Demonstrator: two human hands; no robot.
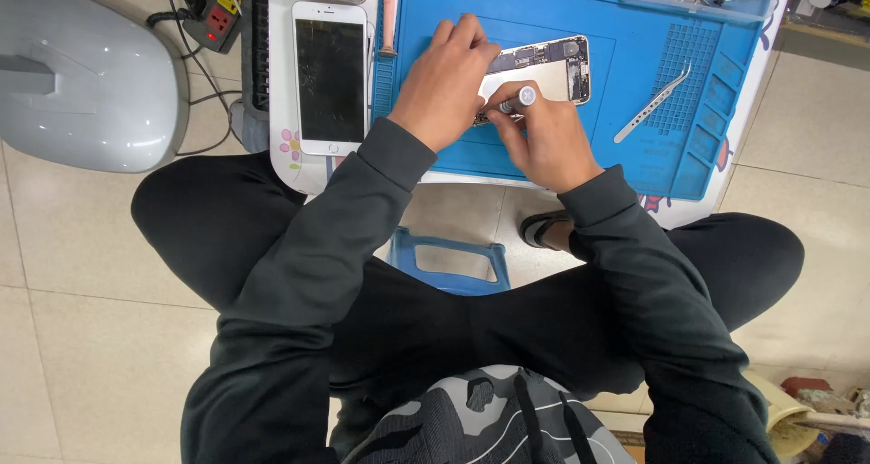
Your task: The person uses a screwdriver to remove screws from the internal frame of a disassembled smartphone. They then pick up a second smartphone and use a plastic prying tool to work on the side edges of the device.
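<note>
Screwdriver (517, 100) sits upright in our right hand (544, 138), fingers closed round its grey handle, tip on the near-left end of the opened phone (544, 65) lying on the blue mat (634, 156). Our left hand (444, 83) presses flat on the phone's left side. We should keep the driver vertical, push lightly, and hold the phone steady.

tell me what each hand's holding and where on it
Right hand holds a screwdriver by its upper shaft, below the cap; left hand presses on the opened phone, near its left end.
</note>
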